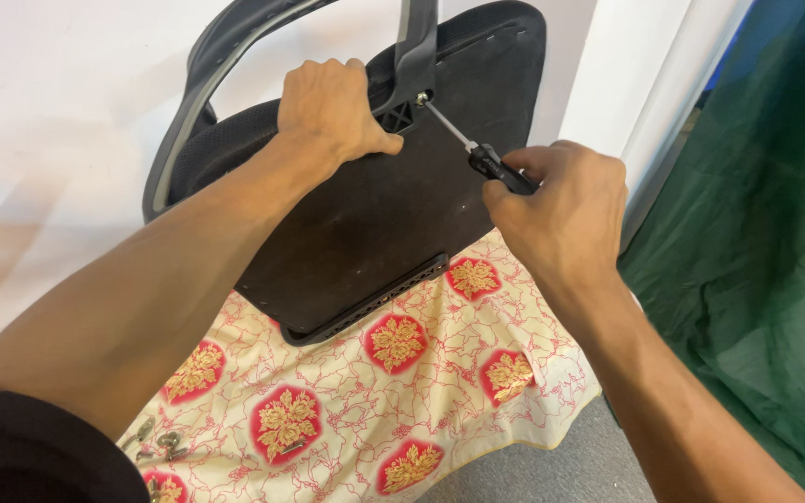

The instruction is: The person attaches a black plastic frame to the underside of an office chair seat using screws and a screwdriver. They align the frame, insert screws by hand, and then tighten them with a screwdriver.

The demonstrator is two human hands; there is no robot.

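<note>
**A:** From the head camera, what's in hand?

**B:** The right hand (566, 200) is wrapped tight around the black handle of a screwdriver (482, 158), whose thin metal shaft runs up and left to a screw (421, 98) in the armrest bracket (412, 70). The left hand (333, 107) grips the top edge of the chair seat (375, 214), fingers curled over it and thumb pressed flat on the underside, just beside the bracket.

**B:** The seat stands on its edge on a patterned cloth (393, 391), tilted, with its underside facing the camera.

**A:** How would you do the turning well?

**B:** I'd keep the shaft in line with the screw; it looks somewhat slanted, and a slanted tip could slip out of the head. Pushing inward while turning should help, with the left hand bracing the seat against that push.

**A:** Materials?

**B:** The underside is a flat, hard, dark panel, scuffed and dusty. The armrest (202, 84) is a smooth curved loop of grey-black plastic. A ribbed plastic rail (375, 303) edges the bottom. The cloth is soft, cream, with red and gold floral medallions. Small metal fasteners (162, 442) lie on it at lower left. Green netting (757, 242) hangs at the right.
</note>
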